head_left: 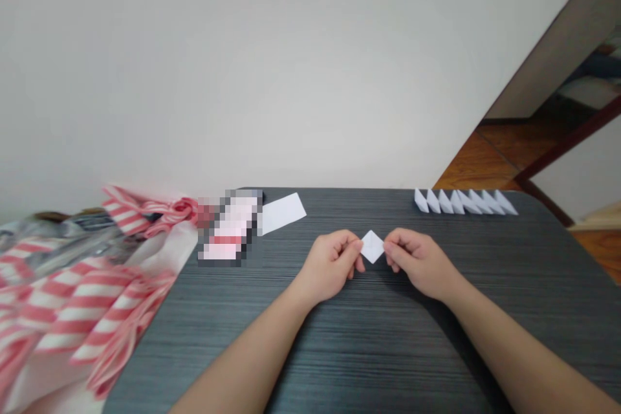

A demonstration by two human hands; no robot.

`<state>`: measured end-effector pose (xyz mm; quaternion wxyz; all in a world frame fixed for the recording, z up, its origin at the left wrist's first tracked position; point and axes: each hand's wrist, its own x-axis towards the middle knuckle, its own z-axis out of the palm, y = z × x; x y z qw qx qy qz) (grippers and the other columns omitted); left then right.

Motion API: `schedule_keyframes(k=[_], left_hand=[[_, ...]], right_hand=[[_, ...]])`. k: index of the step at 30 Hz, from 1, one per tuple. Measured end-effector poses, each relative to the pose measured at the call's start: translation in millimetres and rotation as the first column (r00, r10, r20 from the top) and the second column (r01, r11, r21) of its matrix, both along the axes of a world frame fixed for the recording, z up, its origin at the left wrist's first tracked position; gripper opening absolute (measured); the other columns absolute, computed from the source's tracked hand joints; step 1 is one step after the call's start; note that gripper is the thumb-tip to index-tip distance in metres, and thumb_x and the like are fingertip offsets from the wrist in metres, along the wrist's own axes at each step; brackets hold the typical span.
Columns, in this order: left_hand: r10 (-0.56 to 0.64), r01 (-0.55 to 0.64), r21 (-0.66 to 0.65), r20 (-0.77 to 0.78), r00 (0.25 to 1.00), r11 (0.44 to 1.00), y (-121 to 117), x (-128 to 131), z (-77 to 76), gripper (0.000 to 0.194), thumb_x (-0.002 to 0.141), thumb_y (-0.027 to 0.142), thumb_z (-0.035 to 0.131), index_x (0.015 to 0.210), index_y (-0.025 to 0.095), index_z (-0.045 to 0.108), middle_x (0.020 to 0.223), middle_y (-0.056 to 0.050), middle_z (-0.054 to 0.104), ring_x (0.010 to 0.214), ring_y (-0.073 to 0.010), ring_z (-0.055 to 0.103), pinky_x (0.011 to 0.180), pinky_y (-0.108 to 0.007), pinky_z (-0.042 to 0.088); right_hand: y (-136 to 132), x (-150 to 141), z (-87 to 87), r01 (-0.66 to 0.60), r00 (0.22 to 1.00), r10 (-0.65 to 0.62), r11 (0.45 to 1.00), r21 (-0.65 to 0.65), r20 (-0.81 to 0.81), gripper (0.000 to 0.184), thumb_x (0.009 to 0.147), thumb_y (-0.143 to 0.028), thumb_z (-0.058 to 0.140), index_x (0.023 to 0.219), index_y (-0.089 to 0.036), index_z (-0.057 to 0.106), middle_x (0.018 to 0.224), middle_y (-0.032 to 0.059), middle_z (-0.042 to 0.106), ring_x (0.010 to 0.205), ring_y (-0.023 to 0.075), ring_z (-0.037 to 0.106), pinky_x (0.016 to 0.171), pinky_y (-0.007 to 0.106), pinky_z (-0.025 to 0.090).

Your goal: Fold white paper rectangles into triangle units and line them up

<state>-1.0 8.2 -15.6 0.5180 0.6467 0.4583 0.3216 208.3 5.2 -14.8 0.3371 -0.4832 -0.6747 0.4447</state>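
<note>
A small white folded paper (372, 246), diamond-shaped, is held between my two hands just above the dark wood-grain table (339, 349). My left hand (330, 265) pinches its left corner with curled fingers. My right hand (417, 262) pinches its right corner the same way. Both forearms rest over the table's near part.
A row of several folded white paper pieces (464, 202) stands at the table's far right. A flat white paper slip (283, 212) lies at the far left beside a blurred pink object (228, 229). Red-and-white striped bags (82, 291) crowd the left edge. A white wall rises behind.
</note>
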Motion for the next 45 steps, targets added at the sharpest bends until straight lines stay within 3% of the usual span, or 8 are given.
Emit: schedule_keyframes(k=[10, 15, 20, 26, 32, 37, 42, 45], left_hand=[[-0.025, 0.025, 0.007, 0.026, 0.999, 1.0, 1.1, 0.7, 0.2, 0.036, 0.097, 0.04, 0.047, 0.073, 0.016, 0.059, 0.058, 0.001, 0.058, 0.047, -0.0082, 0.048, 0.048, -0.02, 0.036], [0.014, -0.011, -0.025, 0.124, 0.992, 1.0, 1.5, 4.1, 1.2, 0.023, 0.092, 0.038, 0.055, 0.095, 0.016, 0.061, 0.066, 0.002, 0.062, 0.046, -0.0078, 0.047, 0.045, -0.019, 0.036], [0.012, -0.01, -0.024, 0.067, 0.998, 1.0, 0.6, 3.4, 2.7, 0.025, 0.092, 0.037, 0.053, 0.077, 0.017, 0.056, 0.051, 0.006, 0.049, 0.044, -0.0073, 0.041, 0.044, -0.018, 0.032], [-0.003, 0.004, -0.005, 0.046, 0.999, 1.0, -0.9, 3.0, 6.4, 0.024, 0.093, 0.037, 0.052, 0.079, 0.018, 0.055, 0.052, 0.006, 0.05, 0.046, -0.0082, 0.043, 0.047, -0.019, 0.033], [0.039, -0.04, 0.051, 0.018, 0.999, 0.998, 0.0, 4.9, 5.1, 0.017, 0.089, 0.035, 0.058, 0.086, 0.018, 0.056, 0.06, 0.005, 0.052, 0.051, -0.0093, 0.047, 0.049, -0.02, 0.035], [0.147, -0.137, 0.16, -0.056, 0.988, 0.978, 2.5, 4.6, -0.7, 0.027, 0.086, 0.036, 0.063, 0.071, 0.018, 0.049, 0.061, 0.005, 0.046, 0.055, -0.0087, 0.042, 0.051, -0.02, 0.032], [0.049, -0.05, 0.044, 0.013, 0.999, 0.998, 1.1, 4.9, 2.5, 0.021, 0.09, 0.037, 0.056, 0.086, 0.017, 0.061, 0.064, 0.003, 0.055, 0.052, -0.0086, 0.048, 0.05, -0.02, 0.036], [0.019, -0.019, -0.001, 0.068, 0.997, 1.0, 0.2, 5.1, 6.2, 0.026, 0.092, 0.039, 0.053, 0.09, 0.016, 0.063, 0.061, 0.004, 0.055, 0.048, -0.0082, 0.048, 0.049, -0.02, 0.038]], right_hand=[[-1.6, -0.7, -0.9, 0.037, 0.999, -0.037, 0.999, -0.007, 0.002, 0.024, 0.092, -0.025, 0.052, 0.068, -0.02, 0.051, 0.056, -0.0044, 0.054, 0.053, 0.0117, 0.05, 0.056, 0.025, 0.039], [-1.4, -0.4, -0.6, 0.022, 0.999, -0.021, 1.0, -0.019, 0.029, 0.022, 0.09, -0.022, 0.053, 0.068, -0.02, 0.052, 0.054, -0.005, 0.054, 0.051, 0.0114, 0.048, 0.053, 0.024, 0.037], [-2.6, -3.3, 0.2, -0.018, 1.0, 0.018, 0.999, -0.029, -0.01, 0.019, 0.09, -0.023, 0.054, 0.072, -0.019, 0.057, 0.059, -0.004, 0.055, 0.054, 0.0113, 0.051, 0.056, 0.024, 0.039], [-4.0, -5.2, -1.1, -0.068, 0.993, 0.063, 0.997, -0.044, -0.102, 0.011, 0.09, -0.027, 0.058, 0.084, -0.018, 0.063, 0.066, -0.0028, 0.057, 0.06, 0.0122, 0.052, 0.059, 0.025, 0.041], [-2.1, -3.9, -2.9, -0.039, 0.999, 0.04, 0.995, 0.087, -0.007, 0.017, 0.09, -0.026, 0.059, 0.074, -0.019, 0.064, 0.067, -0.0005, 0.059, 0.062, 0.0138, 0.053, 0.06, 0.026, 0.041], [-0.4, -4.3, -2.6, -0.042, 0.998, 0.049, 0.971, 0.235, -0.024, 0.015, 0.091, -0.026, 0.06, 0.078, -0.019, 0.065, 0.077, 0.0039, 0.064, 0.07, 0.0163, 0.058, 0.063, 0.028, 0.046], [-2.4, -6.6, -3.3, -0.089, 0.993, 0.108, 0.958, 0.272, -0.053, 0.005, 0.088, -0.024, 0.065, 0.091, -0.021, 0.067, 0.103, 0.0077, 0.063, 0.073, 0.0145, 0.06, 0.057, 0.025, 0.048], [-3.6, -6.6, -3.8, -0.1, 0.991, 0.119, 0.958, 0.267, -0.055, 0.011, 0.085, -0.023, 0.068, 0.096, -0.022, 0.067, 0.109, 0.008, 0.059, 0.072, 0.0133, 0.059, 0.057, 0.025, 0.049]])
